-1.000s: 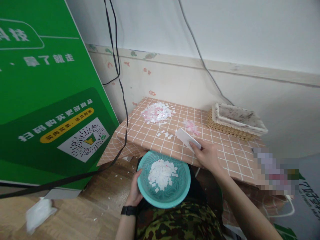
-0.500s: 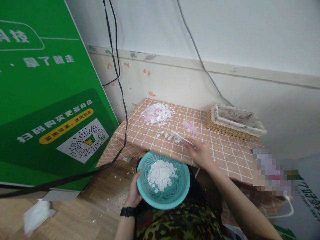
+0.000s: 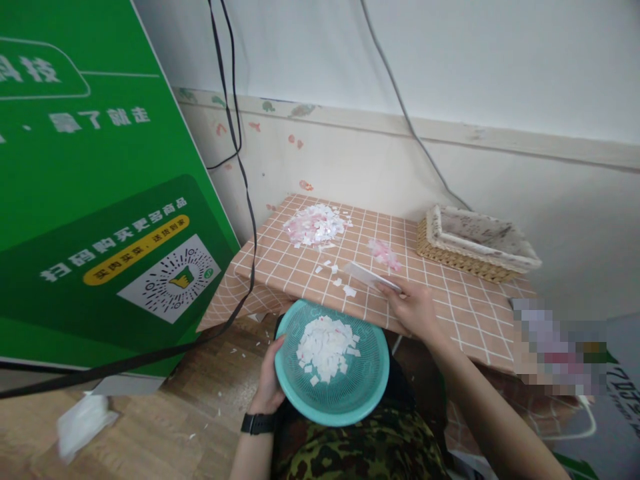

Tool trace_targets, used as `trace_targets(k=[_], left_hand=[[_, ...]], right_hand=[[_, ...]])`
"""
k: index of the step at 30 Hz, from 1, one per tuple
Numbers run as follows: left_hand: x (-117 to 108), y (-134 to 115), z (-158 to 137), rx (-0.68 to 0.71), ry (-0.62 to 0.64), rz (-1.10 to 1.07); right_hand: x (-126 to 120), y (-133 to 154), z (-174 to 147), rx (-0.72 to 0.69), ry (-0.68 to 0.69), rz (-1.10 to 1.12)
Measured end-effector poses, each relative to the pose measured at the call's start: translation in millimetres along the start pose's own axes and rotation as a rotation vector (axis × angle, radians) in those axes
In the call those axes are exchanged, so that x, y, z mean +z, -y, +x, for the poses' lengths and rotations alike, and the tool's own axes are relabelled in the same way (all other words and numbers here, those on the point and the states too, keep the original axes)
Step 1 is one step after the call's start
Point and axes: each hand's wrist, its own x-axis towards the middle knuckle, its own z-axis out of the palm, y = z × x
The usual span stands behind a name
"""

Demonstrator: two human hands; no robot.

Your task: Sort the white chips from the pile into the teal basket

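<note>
Nearest, at 6 o'clock, the left hand [image 3: 270, 381] cups the rim of one round teal plastic mesh basket [image 3: 367, 393], fingers curled round its left edge, thumb on top; a black watch [image 3: 257, 423] sits on that wrist. The basket rests level just below the table edge, with one heap of white paper scraps [image 3: 326, 348] lying in its middle.

Beyond it, toward 1 o'clock, the right hand [image 3: 414, 309] pinches one flat white rectangular card [image 3: 367, 277], fingers closed on its near right end. The card's long axis runs from the hand out toward 10 o'clock, its free end pointing at a few loose white scraps [image 3: 345, 288] on the orange checked tablecloth [image 3: 450, 307].

Farther, near 12 o'clock, lie two piles: a large pink-and-white paper heap [image 3: 314, 225] and a small pink one [image 3: 383, 253]. At 2 o'clock stands one woven wicker tray with cloth lining [image 3: 475, 243].
</note>
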Motion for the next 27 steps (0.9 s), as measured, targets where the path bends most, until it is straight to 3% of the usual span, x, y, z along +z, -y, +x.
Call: trace_targets(k=[3, 6, 14, 17, 21, 23, 27], left_hand=[[6.3, -6.5, -6.1, 0.031, 0.003, 0.014], [13.2, -12.6, -12.9, 0.030, 0.016, 0.043], [26.6, -18.8, -24.2, 0.061, 0.088, 0.025], [26.8, -18.9, -24.8, 0.053, 0.089, 0.038], [26.2, -19.1, -23.9, 0.076, 0.074, 0.032], [26.6, -19.4, -23.8, 0.099, 0.064, 0.028], [28.1, -20.3, -24.8, 0.100, 0.070, 0.027]], right_hand=[[-0.6, -6.8, 5.0, 0.032, -0.063, -0.103], [1.4, -8.7, 6.3, -0.008, -0.016, -0.162], [-2.7, 13.9, -6.2, -0.130, 0.169, 0.018], [-4.3, 11.2, -3.6, -0.097, 0.073, 0.005], [-0.5, -1.0, 3.3, 0.011, -0.085, -0.211], [2.5, -4.6, 3.8, 0.014, -0.056, -0.258], [4.7, -0.1, -3.5, -0.059, 0.056, -0.151]])
